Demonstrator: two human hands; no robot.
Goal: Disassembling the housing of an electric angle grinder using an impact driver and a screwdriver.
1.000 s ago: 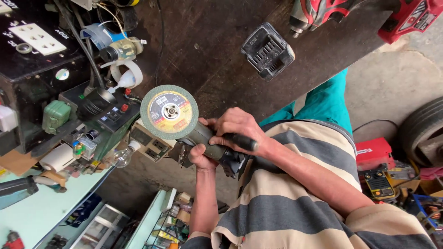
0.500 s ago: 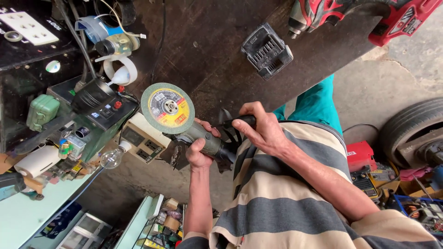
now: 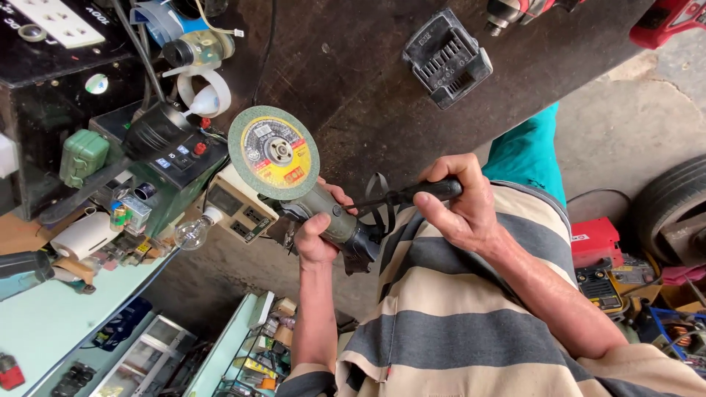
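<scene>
While it is held up in front of a striped shirt (image 3: 471,331), an angle grinder (image 3: 323,213) sits in mid-air above a dark, stained table (image 3: 353,73), its yellow and green disc (image 3: 273,152) facing the camera. It looks like a dense, rigid tool, fairly heavy for its size; the disc is thin and brittle at the edge, so the grey body is the sensible place to take hold. The left hand (image 3: 316,239) does just that, its fingers curled tightly around the body below the disc. The right hand (image 3: 460,206) has its fingers closed on the dark handle of a screwdriver (image 3: 408,195), whose tip reaches toward the grinder's rear. Behind, a black battery pack (image 3: 447,57) lies on the table. To the left stand a small beige meter (image 3: 235,206), a clear light bulb (image 3: 193,231) and a green device (image 3: 165,169).
</scene>
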